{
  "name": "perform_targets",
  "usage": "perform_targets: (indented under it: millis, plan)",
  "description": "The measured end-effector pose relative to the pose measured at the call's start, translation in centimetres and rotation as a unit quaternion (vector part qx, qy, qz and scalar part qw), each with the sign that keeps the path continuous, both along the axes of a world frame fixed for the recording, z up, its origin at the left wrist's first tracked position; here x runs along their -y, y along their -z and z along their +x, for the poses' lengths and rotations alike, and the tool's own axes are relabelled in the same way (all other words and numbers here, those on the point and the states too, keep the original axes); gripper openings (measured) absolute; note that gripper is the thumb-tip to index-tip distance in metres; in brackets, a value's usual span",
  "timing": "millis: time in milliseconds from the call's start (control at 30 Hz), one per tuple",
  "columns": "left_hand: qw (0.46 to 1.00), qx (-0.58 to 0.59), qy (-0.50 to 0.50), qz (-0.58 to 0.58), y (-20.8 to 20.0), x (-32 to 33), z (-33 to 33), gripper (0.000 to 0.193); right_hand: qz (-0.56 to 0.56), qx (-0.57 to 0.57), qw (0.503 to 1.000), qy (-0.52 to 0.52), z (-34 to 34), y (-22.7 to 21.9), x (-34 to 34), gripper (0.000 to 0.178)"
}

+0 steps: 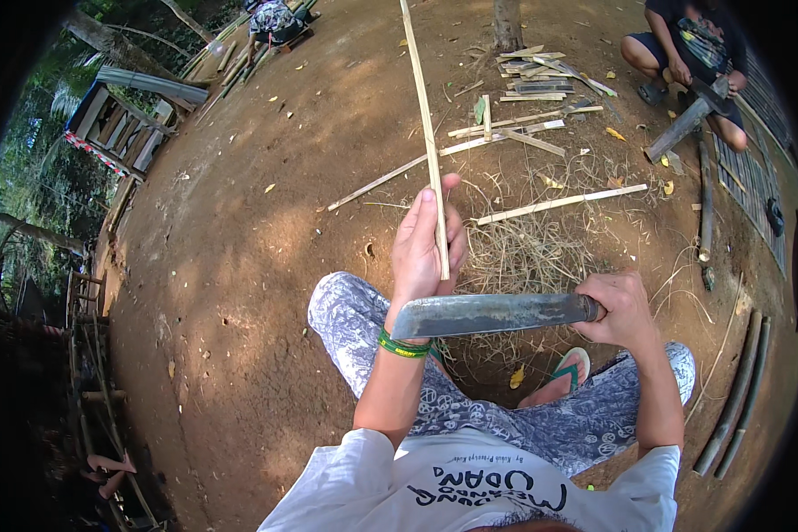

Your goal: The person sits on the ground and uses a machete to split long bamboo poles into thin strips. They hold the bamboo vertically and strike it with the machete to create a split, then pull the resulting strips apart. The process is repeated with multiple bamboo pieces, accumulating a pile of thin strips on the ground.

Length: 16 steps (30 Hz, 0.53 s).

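A long, pale bamboo strip [427, 120] points away from me, its near end in my left hand [421, 244]. The thumb lies along the strip and the fingers are behind it. My right hand [619, 308] is wrapped round the handle of a machete [496, 314]. Its broad, dark blade lies level, pointing left, and crosses in front of my left wrist, just nearer to me than the strip's end. Most of the handle is hidden in my fist. Beyond the blade, a heap of thin bamboo shavings [532, 257] covers the ground.
Split bamboo strips [541, 75] lie in a pile near a tree trunk [507, 27]. One loose strip [563, 204] rests across the shavings. At the right are dark bamboo poles [731, 399]. A co-worker [700, 44] squats at the far right with a blade; another person [273, 19] is far left.
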<state>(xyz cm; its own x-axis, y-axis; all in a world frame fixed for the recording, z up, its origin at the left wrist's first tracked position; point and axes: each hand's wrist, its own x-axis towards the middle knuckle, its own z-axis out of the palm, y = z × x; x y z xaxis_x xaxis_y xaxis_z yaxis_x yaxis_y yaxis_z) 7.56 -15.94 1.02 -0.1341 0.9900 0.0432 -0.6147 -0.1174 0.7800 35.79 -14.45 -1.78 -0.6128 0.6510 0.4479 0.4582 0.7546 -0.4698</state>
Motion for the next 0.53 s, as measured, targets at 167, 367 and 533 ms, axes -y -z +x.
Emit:
perform_targets:
  millis: [167,367,533]
  plan:
    - [1.000,0.001,0.025,0.019,-0.2,0.2,1.7,0.041,-0.008,-0.008,1.000,-0.013,-0.7,0.1,0.3,0.027]
    - [0.997,-0.008,0.068,-0.022,-0.2,0.7,3.6,0.045,-0.003,-0.024,0.999,-0.034,-1.6,-0.4,0.3,0.024]
    - [0.991,0.050,0.111,-0.047,-0.2,0.9,4.4,0.046,0.032,-0.040,0.998,-0.030,-2.4,-1.3,0.5,0.024]
